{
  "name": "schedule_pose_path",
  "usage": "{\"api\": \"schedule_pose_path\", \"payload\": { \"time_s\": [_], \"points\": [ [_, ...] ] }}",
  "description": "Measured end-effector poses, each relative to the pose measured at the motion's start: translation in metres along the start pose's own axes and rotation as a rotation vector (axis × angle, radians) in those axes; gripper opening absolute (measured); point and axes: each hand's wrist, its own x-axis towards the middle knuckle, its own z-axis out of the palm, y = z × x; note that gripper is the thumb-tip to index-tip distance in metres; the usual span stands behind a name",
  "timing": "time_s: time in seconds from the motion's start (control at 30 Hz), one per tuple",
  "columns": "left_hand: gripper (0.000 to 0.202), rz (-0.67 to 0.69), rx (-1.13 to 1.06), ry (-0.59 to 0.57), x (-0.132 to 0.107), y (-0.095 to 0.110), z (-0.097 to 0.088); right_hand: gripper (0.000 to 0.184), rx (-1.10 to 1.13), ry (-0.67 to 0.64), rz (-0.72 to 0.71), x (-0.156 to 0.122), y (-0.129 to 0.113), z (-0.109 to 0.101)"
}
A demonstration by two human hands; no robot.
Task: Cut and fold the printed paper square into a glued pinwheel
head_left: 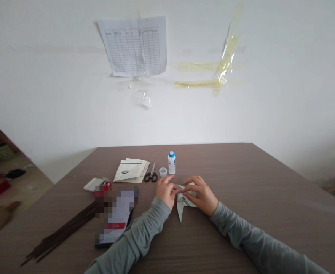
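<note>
Both hands meet over a folded piece of printed paper (181, 207) on the brown table. My left hand (166, 190) pinches the paper's upper left edge between thumb and fingers. From the right, my right hand (201, 194) grips the same paper near its top, fingertips close to those of the left. A pointed corner of the paper hangs toward me below the hands; part of it is hidden under the right fingers. Just beyond the hands stand a white bottle with a blue top (171, 163) and a small clear cap (163, 172).
Black-handled scissors (150, 176) lie beside a stack of folded papers (131, 170). Further left are a small open red-and-white box (97, 184), a blurred-out dark-edged flat object (118, 217) and a bundle of thin brown sticks (61, 232). A white wall rises behind the table (256, 236).
</note>
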Motion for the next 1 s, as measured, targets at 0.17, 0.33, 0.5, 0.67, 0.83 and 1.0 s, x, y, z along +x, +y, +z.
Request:
{"api": "schedule_pose_path", "payload": {
  "time_s": [0.17, 0.33, 0.5, 0.67, 0.83, 1.0],
  "points": [
    [0.024, 0.031, -0.007, 0.030, -0.007, -0.001, 0.010, 0.016, -0.070, -0.006, -0.014, -0.005, 0.003, 0.001],
    [0.024, 0.042, -0.012, 0.055, -0.008, -0.004, 0.010, 0.012, -0.087, 0.016, -0.051, -0.007, 0.005, 0.001],
    [0.026, 0.005, -0.007, 0.039, -0.010, 0.000, 0.010, 0.010, -0.073, 0.018, -0.053, -0.006, 0.003, 0.004],
    [0.031, -0.044, 0.005, -0.008, -0.010, 0.006, 0.007, 0.010, -0.054, 0.030, -0.065, -0.005, 0.001, 0.006],
    [0.026, -0.048, -0.001, -0.006, -0.009, 0.007, 0.004, 0.016, -0.034, 0.011, -0.029, -0.003, 0.000, 0.004],
    [0.019, 0.010, -0.031, 0.028, -0.013, 0.003, 0.001, 0.019, 0.056, 0.021, 0.039, -0.004, 0.002, -0.001]
  ]
}}
